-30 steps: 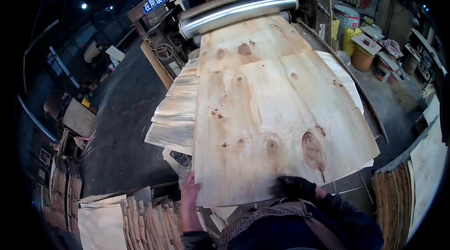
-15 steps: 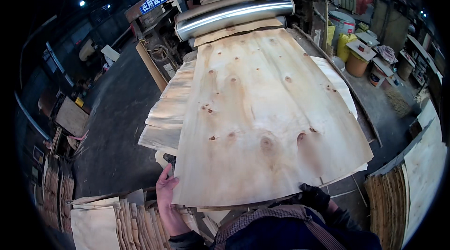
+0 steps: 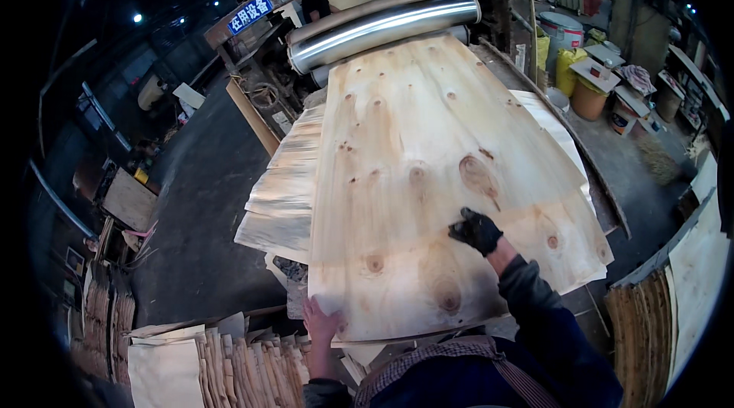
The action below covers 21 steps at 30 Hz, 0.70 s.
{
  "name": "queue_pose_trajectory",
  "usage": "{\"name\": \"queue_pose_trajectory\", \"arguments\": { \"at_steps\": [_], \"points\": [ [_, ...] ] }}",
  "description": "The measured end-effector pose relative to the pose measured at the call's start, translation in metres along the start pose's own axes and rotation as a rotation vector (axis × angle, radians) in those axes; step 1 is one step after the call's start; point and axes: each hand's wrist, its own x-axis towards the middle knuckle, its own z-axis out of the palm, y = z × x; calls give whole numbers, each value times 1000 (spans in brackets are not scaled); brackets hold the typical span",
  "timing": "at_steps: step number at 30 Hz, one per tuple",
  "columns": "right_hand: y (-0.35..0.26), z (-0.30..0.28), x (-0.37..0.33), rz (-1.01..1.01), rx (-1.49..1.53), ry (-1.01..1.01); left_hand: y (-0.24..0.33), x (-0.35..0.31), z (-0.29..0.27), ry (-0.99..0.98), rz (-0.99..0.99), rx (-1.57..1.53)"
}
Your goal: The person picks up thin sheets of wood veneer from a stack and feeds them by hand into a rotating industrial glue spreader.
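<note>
A broad, pale veneer sheet (image 3: 397, 133) with brown knots runs lengthwise up to a shiny metal roller (image 3: 390, 29). Its near edge crosses just beyond my right hand, and another knotted veneer sheet (image 3: 405, 293) shows under it, closest to me. My bare left hand (image 3: 323, 321) rests at the near left corner of that lower sheet, fingers spread. Over the sheets, close to the upper one's near edge, is my right hand (image 3: 475, 232) in a black glove. Its fingers are bent but apart, with nothing visible in them; whether they touch the wood I cannot tell.
Rougher veneer (image 3: 283, 186) sticks out on the left. Stacked veneer pieces (image 3: 237, 362) stand at the near left, another stack (image 3: 642, 339) at the near right. Buckets and a yellow sack (image 3: 567, 71) line the right. Behind the roller, a person (image 3: 315, 6) is partly visible.
The upper sheet has slid away from me toward the roller, uncovering the lower sheet. My right hand has moved from the near edge forward over the wood. My left hand has shifted right onto the corner.
</note>
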Motion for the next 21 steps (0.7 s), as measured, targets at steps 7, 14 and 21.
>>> {"name": "queue_pose_trajectory", "arguments": {
  "at_steps": [7, 14, 21],
  "points": [
    [14, -2, 80, -156, 34, -55, -38, 25, 17, -68, 66, -461],
    [78, -8, -34, 104, -6, -267, -40, 21, -21, -198, 19, -923],
    [104, 4, -175, 468, 24, -207, 7, -3, -101, -276, 98, -1096]
  ]
}}
